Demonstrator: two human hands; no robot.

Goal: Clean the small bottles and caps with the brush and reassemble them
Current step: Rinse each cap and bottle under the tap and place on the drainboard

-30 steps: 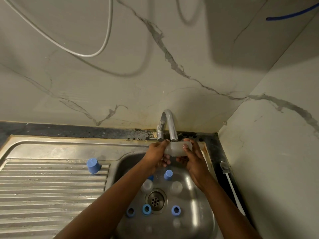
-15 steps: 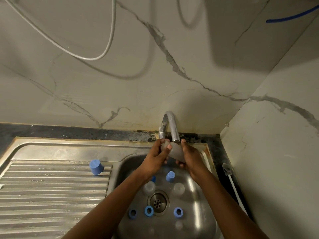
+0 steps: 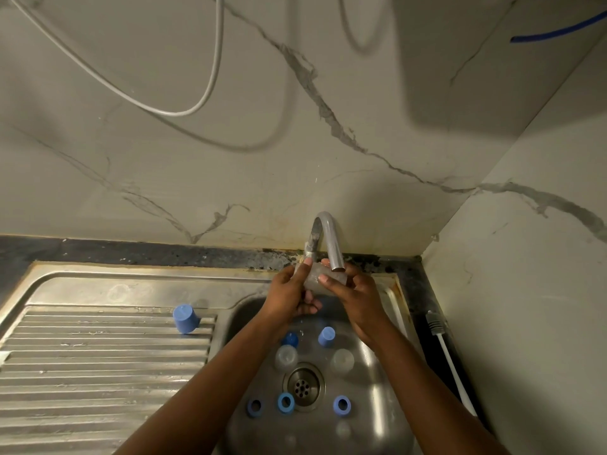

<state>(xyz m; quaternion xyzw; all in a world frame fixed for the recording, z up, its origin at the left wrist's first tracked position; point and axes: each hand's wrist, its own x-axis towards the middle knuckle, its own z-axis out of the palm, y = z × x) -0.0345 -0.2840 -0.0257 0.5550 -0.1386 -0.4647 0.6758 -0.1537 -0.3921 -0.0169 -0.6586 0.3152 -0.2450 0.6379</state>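
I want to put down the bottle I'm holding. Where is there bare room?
The ribbed steel drainboard is bare left of and in front of the lone blue plastic cap. The steel basin is crowded: blue ring caps and small clear bottles surround the metal drain.

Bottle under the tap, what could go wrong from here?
1. The bottle is gripped only by the left hand and right hand just below the tap; if slippery, it could drop into the sink.
2. Loose caps lie around the drain; a falling bottle might scatter them.
3. The blue cap on the ridged drainboard looks tilted and might roll.
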